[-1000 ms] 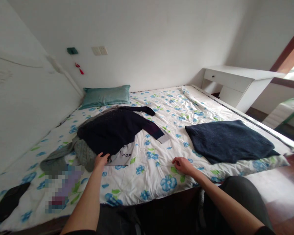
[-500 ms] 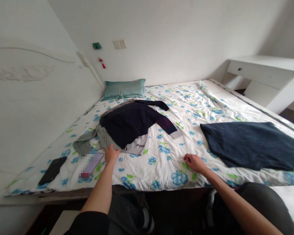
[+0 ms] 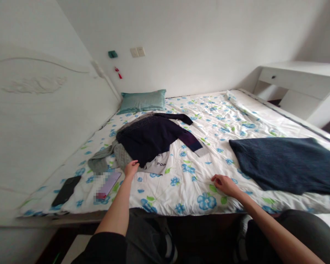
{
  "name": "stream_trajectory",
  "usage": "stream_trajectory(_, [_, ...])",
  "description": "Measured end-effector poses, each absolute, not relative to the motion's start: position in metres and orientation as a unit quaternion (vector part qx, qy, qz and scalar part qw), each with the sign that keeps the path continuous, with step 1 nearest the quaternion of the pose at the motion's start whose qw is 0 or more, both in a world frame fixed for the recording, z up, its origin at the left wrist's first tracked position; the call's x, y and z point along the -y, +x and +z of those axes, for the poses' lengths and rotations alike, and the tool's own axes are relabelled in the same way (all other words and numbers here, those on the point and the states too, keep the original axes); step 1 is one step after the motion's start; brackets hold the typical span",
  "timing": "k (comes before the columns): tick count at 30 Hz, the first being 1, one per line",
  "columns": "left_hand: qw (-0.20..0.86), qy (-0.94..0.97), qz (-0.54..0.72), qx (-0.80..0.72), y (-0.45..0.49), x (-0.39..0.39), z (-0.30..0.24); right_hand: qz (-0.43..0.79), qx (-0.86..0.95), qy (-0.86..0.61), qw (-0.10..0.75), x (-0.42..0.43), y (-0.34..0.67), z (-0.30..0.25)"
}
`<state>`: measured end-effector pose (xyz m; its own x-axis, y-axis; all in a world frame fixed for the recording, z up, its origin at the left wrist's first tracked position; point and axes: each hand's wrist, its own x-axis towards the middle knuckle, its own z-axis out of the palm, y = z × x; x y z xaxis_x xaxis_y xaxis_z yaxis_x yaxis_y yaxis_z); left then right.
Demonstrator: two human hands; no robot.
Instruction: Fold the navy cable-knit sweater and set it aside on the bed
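**Left hand at the hem of the navy sweater**

I see my left hand (image 3: pixel 131 169) resting on the near edge of the dark navy sweater (image 3: pixel 151 138), which lies on top of a small pile of clothes toward the headboard side of the floral quilt (image 3: pixel 181 190). The fingers curl down onto the hem, but I cannot tell whether they have actually pinched cloth. My right hand (image 3: pixel 224 184) lies on the quilt well apart from the pile, fingers loosely curled and holding nothing.

In my judgement, the clean way is to take the navy hem alone, thumb under and fingers over, so the grey knit (image 3: pixel 121 158) and the white printed garment (image 3: pixel 158 165) beneath do not come with it.

How many garments the pile holds is hidden under the sweater. Only part of the white garment's print shows. A patch beside the black phone (image 3: pixel 66 185) is blurred. The folded dark blue knit (image 3: pixel 286 165) is cut off at the right edge.
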<state>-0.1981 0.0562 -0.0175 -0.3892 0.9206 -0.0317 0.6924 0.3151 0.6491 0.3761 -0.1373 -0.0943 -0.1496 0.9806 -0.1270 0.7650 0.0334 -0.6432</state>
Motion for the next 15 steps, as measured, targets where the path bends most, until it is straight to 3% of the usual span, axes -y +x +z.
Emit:
stream_trajectory(7, [-0.025,0.434,0.191,-0.88,-0.392,0.028,0.032,0.323,0.682,-0.621,0.214,0.147,0.389,-0.12])
stream_trajectory(12, [-0.017,0.362,0.1,-0.927,-0.513,0.065,0.018,0.319,0.638,-0.668,0.214,0.149,0.392,-0.127])
stream_trajectory(15, [0.024,0.356,0.145,-0.923,-0.539,0.051,0.004,0.26,0.614,-0.707,0.235,0.149,0.391,-0.127])
